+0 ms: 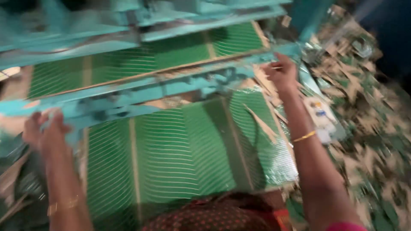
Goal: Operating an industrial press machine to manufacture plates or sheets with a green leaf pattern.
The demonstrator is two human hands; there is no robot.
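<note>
A teal metal frame bar point(171, 85) of a machine runs across the view, blurred by motion. My left hand point(45, 128) is closed around its left end. My right hand point(281, 70) grips the bar's right end near a teal upright. Under the bar lies a large green sheet with thin white curved lines point(171, 149), divided by tan strips. More of the same green sheet point(128, 64) shows behind the bar. Both wrists carry a gold bangle.
A heap of green and tan paper scraps point(368, 119) covers the floor at the right. A small white object with blue and yellow marks point(321, 115) lies beside the sheet. Loose tan strips point(261, 124) rest on the sheet's right side. Dark patterned clothing point(214, 216) fills the bottom edge.
</note>
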